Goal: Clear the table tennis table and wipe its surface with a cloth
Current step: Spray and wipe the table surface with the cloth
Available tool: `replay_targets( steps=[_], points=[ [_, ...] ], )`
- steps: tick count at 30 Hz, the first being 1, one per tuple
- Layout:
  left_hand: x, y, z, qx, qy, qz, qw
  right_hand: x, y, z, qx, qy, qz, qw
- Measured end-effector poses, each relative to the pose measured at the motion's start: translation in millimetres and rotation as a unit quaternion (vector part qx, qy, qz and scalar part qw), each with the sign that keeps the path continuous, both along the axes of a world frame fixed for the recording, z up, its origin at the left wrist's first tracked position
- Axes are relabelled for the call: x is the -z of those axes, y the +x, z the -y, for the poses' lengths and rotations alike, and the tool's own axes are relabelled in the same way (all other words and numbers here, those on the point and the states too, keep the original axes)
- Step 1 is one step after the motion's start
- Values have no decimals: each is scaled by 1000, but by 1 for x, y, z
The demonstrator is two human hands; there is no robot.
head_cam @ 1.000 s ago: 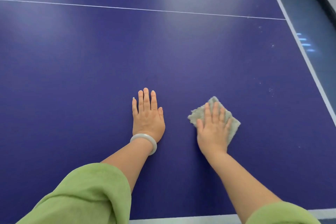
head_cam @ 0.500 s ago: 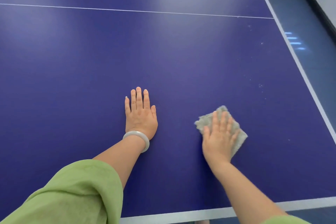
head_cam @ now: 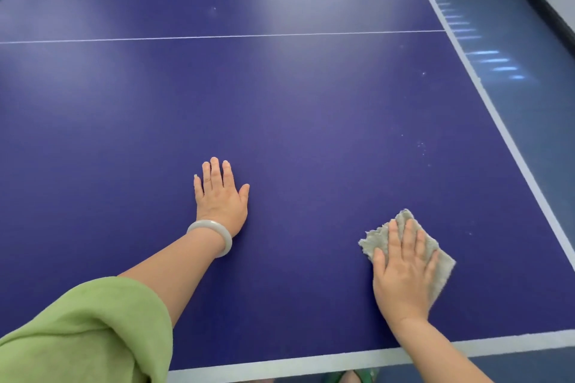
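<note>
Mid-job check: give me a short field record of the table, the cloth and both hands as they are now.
surface: blue table tennis table
cloth: grey cloth, lying on the table near its right front corner
right hand: right hand flat on the cloth, fingers straight
left hand: left hand flat on bare table, bracelet at the wrist
marks: white specks beyond the cloth, near the right edge
</note>
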State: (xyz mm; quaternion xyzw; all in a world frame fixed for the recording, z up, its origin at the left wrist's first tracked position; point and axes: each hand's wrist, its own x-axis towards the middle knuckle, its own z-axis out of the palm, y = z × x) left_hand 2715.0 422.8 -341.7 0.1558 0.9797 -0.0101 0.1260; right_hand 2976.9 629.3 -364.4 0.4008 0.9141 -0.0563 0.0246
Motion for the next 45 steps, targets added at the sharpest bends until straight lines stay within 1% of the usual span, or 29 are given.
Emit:
replay_targets(
  steps=[1, 2, 4, 6, 8, 10, 11, 13, 15, 16, 17, 18, 20, 22, 23, 24, 26, 28, 30, 31, 32, 33, 35, 37, 39, 40, 41, 44, 45],
  points=[
    [-5, 6, -9, 1, 14, 8, 1000, -2, -4, 14, -16, 6, -12, 1000],
    [-10, 15, -21, 18, 29, 9, 999, -3, -4, 28, -56, 5, -22, 998],
    [-17, 42, -49, 79, 57, 5, 995, -4, 9, 50, -179, 0, -23, 984],
    [-20, 77, -79, 122, 86, 14, 989, -5, 37, 47, -276, 4, -25, 961],
    [-12, 112, -101, 143, 97, 23, 985, -3, 68, 21, -314, 7, -27, 949],
    [0, 139, -112, 146, 85, 7, 986, 2, 93, -18, -290, 21, -12, 957],
    [6, 147, -113, 146, 73, -1, 987, 3, 101, -39, -247, 24, -2, 969],
    [16, 151, -111, 140, 62, -20, 988, 0, 105, -71, -99, 22, 8, 995],
    [17, 151, -112, 134, 64, -33, 988, -1, 95, -73, 49, 22, -6, 999],
    [18, 151, -113, 137, 57, -32, 988, -2, 87, -64, 79, 31, -15, 996],
    [18, 152, -114, 139, 54, -33, 988, -3, 80, -50, 67, 36, -24, 997],
    [17, 153, -114, 141, 53, -33, 988, -3, 77, -34, 15, 37, -30, 999],
    [15, 153, -115, 140, 52, -25, 988, -4, 83, -11, -151, 23, -20, 988],
    [14, 152, -113, 141, 49, -25, 988, -7, 103, -19, -270, 19, -17, 963],
    [13, 152, -113, 141, 49, -27, 988, -7, 114, -33, -290, 20, -15, 957],
    [14, 152, -113, 141, 48, -29, 988, -7, 126, -51, -281, 23, -14, 959],
    [15, 152, -114, 139, 50, -37, 988, -3, 147, -94, -202, 27, 0, 979],
    [17, 152, -115, 140, 49, -43, 988, -2, 157, -136, -65, 22, 15, 998],
    [17, 152, -115, 141, 48, -47, 988, -3, 148, -152, 85, 14, 6, 996],
    [17, 152, -115, 140, 51, -48, 988, -3, 137, -149, 140, 7, -7, 990],
    [16, 153, -115, 137, 58, -47, 988, -4, 126, -140, 161, 5, -18, 987],
    [14, 153, -116, 130, 69, -44, 988, -6, 115, -125, 138, 7, -27, 990],
    [11, 150, -120, 109, 107, -32, 988, -5, 107, -89, -12, 15, -28, 999],
    [5, 144, -130, 96, 147, -25, 984, -6, 116, -65, -180, 8, -31, 983],
    [-2, 139, -145, 99, 162, -38, 981, -7, 135, -73, -276, -3, -28, 961],
    [-4, 137, -154, 94, 157, -39, 982, -6, 147, -86, -295, 4, -24, 955],
    [-4, 135, -163, 79, 146, -35, 986, -5, 158, -104, -289, 10, -19, 957],
    [3, 136, -190, 14, 108, -21, 994, -6, 185, -171, -161, -2, -2, 987],
    [7, 139, -197, -2, 98, -22, 995, -9, 190, -192, -136, -6, 14, 991]
  ],
)
